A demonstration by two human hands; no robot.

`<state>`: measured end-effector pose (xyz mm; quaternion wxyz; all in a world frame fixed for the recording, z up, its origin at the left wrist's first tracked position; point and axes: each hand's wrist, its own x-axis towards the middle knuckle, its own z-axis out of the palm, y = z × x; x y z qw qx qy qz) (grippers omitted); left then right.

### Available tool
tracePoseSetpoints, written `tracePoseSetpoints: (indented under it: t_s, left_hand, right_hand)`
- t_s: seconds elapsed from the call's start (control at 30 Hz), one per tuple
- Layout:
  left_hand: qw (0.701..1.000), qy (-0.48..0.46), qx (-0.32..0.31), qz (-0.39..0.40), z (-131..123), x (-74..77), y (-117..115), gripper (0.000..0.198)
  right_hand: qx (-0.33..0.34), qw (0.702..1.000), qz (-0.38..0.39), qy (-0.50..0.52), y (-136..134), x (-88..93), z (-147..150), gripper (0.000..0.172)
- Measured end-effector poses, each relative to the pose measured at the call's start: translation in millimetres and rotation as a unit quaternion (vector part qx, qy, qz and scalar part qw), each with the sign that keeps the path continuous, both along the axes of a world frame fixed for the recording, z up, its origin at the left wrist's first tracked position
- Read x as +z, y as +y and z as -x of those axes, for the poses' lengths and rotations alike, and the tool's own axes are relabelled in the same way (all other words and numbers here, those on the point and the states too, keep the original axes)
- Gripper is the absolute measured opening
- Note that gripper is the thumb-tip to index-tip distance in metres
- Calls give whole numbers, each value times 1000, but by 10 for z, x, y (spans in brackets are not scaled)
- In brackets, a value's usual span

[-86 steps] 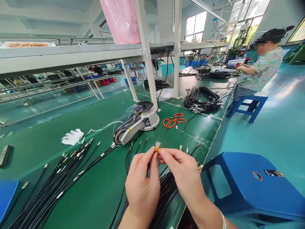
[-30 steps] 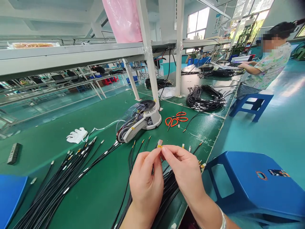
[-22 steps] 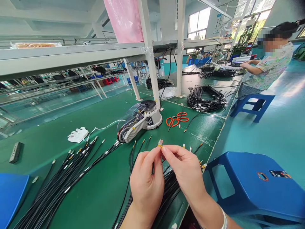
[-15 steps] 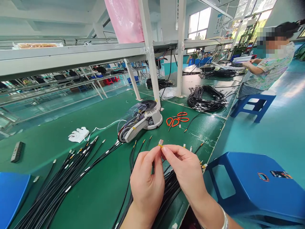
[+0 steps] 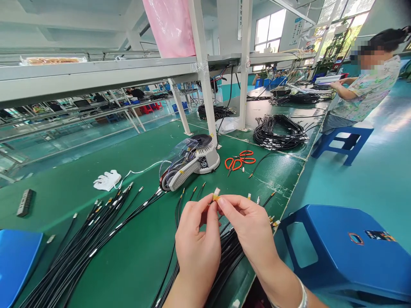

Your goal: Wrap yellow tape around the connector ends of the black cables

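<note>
Between my two hands, fingertips meeting, is a cable connector (image 5: 217, 191) with a silvery metal end and a band of yellow tape at its base. My left hand (image 5: 198, 239) pinches it from the left with thumb and forefinger. From the right, my right hand (image 5: 248, 224) pinches at the yellow tape. The cable behind the connector is hidden by my fingers. Below and behind my hands runs a bundle of black cables (image 5: 229, 256) with several taped ends. Ahead stands a grey tape dispenser (image 5: 195, 164) with a round disc on top.
Left on the green table lie more black cables (image 5: 86, 244), a white glove (image 5: 107, 180) and a power strip (image 5: 25, 202). Orange-handled scissors (image 5: 236, 163) and coiled cables (image 5: 279, 132) lie beyond. A blue stool (image 5: 337, 239) stands right; another person (image 5: 369, 90) sits at the far right.
My left fingers have shifted slightly at the connector, and more of its metal end and yellow tape shows. My right hand stays almost in place; the view has moved a little.
</note>
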<state>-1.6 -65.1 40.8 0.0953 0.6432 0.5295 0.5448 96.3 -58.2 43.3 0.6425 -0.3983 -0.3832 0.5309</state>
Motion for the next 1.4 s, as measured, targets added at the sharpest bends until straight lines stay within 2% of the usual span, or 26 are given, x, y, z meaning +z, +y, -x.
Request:
tracePoseSetpoints:
  t_s: [0.27,0.47,0.6,0.7,0.87,1.0,1.23,1.4]
  left_hand:
    - [997,-63,-27,36,-20,30,7,8]
    - [996,-61,-45,39,-36,-20,-5,7]
    - [998,-48,-31,16,-34,-17,-3,5]
    - [999,-31,-26,3,-32,-8,0,4]
    - [1000,9,-21,-16,-25,-23,-1,5]
    - [1000,9,-19,-16,-23,-28,-1,5]
    - [997,-27,-15,74,-41,59,-12,10]
    - [982,-112,-44,146,-52,108,-17,14]
  right_hand:
    - [-8,1000,-8,-4,-22,-31,-45,16]
    - [-12,999,-17,-45,-76,-141,-122,29]
    - [-16,999,-1,-38,-29,-190,-167,36]
    - [-21,999,3,-41,7,-131,-174,34]
    - [14,999,9,-36,20,8,-127,25]
    - [15,999,14,-47,21,-2,-115,20]
    - [1,998,13,-59,38,-50,-141,20]
    - [8,998,9,-55,48,-57,-145,20]
